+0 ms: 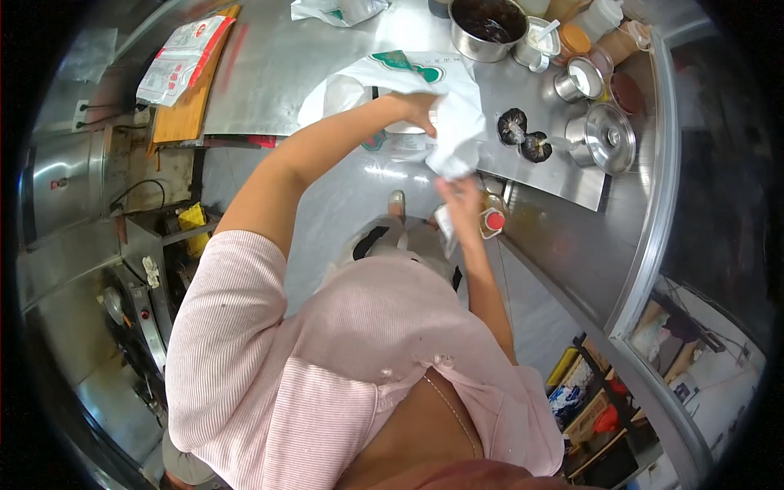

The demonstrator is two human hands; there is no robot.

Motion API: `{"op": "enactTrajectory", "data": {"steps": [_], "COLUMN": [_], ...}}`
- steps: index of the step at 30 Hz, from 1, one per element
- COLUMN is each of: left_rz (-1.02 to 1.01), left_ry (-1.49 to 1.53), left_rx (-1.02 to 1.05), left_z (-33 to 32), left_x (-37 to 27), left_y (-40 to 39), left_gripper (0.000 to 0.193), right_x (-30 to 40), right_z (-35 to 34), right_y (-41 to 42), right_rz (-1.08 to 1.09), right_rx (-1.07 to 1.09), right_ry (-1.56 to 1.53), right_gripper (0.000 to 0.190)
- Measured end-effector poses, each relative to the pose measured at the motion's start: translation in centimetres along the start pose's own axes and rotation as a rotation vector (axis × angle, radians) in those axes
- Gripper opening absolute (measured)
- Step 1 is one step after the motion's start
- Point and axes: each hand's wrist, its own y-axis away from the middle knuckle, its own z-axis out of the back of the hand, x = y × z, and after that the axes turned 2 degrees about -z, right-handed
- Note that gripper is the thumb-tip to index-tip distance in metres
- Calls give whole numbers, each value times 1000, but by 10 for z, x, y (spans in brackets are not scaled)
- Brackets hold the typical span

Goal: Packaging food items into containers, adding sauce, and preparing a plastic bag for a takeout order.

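Note:
In front of me a white plastic bag (456, 131) with green print lies partly over the counter's front edge. My left hand (421, 113) grips the plastic near its middle; some of its fingers are hidden by the folds. Just under the bag's hanging end is my right hand (462, 196), blurred, its fingertips at the plastic; its grip cannot be made out. A white piece of film or paper (446, 229) shows beside that hand. To the right, two small tied clear bags with dark contents (512, 125) rest on the steel counter (269, 79).
A pot of dark liquid (489, 27), a lidded steel pot (612, 138) and several containers line the right back. On the left, a printed packet (184, 58) lies over a wooden board (177, 124). A red-capped bottle (492, 222) stands below the counter's edge.

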Motion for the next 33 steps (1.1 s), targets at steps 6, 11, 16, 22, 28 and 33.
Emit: {"op": "enactTrajectory", "data": {"steps": [6,11,16,22,28,33], "left_rz": [71,56,157,124,116,82], "left_ry": [-124,-55,-129,-623,-725,-376], "left_rx": [-138,-93,-37,-352,-426,35], "left_z": [-15,-42,-34,5,2,17], "left_x": [3,52,46,-12,22,-17], "left_y": [-6,-35,-40,-11,-18,-1], "left_gripper": [72,71,69,83,89,89], "right_x": [21,45,39,38,40,32], "right_z": [-55,-57,-61,-60,-62,-53], "right_y": [-20,-20,-29,-4,-2,-18], "right_rz": [-191,-117,-434,-249,-421,-339], "right_rx": [-43,170,62,62,155,119], "right_ry": [-190,-46,-517,-255,-344,-379], "right_gripper": [39,50,33,29,28,28]}}
